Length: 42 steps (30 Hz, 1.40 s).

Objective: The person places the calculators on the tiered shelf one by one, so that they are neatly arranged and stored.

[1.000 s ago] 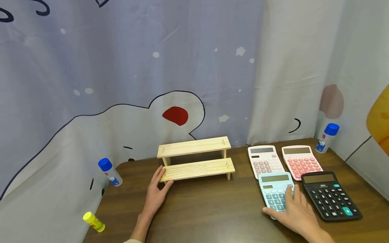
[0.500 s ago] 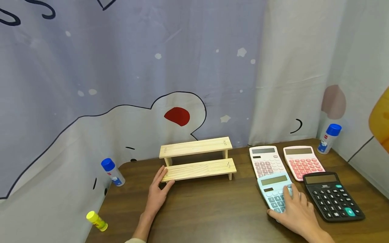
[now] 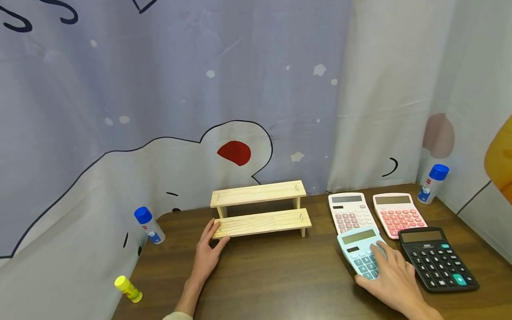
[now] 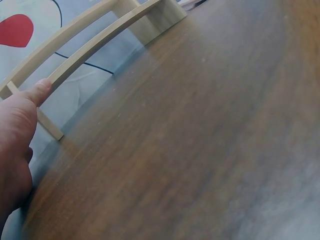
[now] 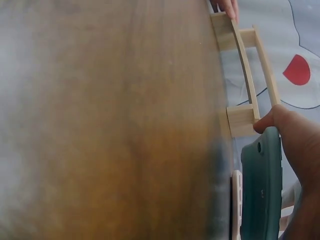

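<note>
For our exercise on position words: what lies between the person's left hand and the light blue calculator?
In the head view, only bare tabletop lies between the left hand and the light blue calculator; the wooden stand sits behind that stretch.

held the left hand (image 3: 206, 254) out forward, with thumb (image 3: 222, 242) parted from nearly straight fingers (image 3: 210, 229). held the right hand (image 3: 394, 278) well apart, with fingers bent opposite the thumb.

A blue-capped bottle (image 3: 150, 225) and yellow tube (image 3: 128, 289) sit left (a second bottle (image 3: 433, 184) sits right).
</note>
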Motion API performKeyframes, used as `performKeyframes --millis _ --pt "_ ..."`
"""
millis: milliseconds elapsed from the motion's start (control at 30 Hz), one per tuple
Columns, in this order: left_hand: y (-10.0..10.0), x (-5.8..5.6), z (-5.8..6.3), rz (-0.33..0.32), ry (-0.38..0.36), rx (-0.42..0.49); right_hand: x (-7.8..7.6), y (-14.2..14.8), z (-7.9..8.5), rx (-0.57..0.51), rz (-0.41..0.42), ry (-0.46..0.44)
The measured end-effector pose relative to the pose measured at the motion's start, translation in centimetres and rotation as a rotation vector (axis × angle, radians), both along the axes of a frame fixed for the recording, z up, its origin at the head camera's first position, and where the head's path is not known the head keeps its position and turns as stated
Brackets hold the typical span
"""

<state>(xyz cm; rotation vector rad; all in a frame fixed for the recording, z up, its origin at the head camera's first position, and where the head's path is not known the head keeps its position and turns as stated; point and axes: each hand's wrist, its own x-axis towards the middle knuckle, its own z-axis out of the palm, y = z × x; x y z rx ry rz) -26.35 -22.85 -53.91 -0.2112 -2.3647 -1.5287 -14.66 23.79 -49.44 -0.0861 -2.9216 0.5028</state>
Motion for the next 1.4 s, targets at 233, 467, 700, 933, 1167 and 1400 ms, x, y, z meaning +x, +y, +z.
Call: performKeyframes --millis 233,467,700,933,1167,1400 --pt "-0.1 0.0 0.1 -0.002 -0.004 0.007 -0.3 -0.6 0.4 -0.028 0.015 0.138" --pt "0.0 0.1 0.1 -0.007 -0.007 0.012 -1.0 -1.2 0.8 -0.038 0.059 0.256" --pt "0.1 0.1 0.0 -0.001 -0.019 0.015 -2.0 -1.6 1.7 -0.022 0.098 0.299" --pt "0.0 0.0 0.1 -0.002 -0.005 0.025 -3.3 -2.4 3.2 -0.026 0.144 0.346" --pt "-0.1 0.0 0.1 -0.009 -0.001 0.032 -4.6 -3.4 5.3 0.012 0.200 0.378" --pt "-0.1 0.0 0.3 -0.008 0.003 0.024 -6.0 -4.9 6.8 0.025 0.255 0.372"
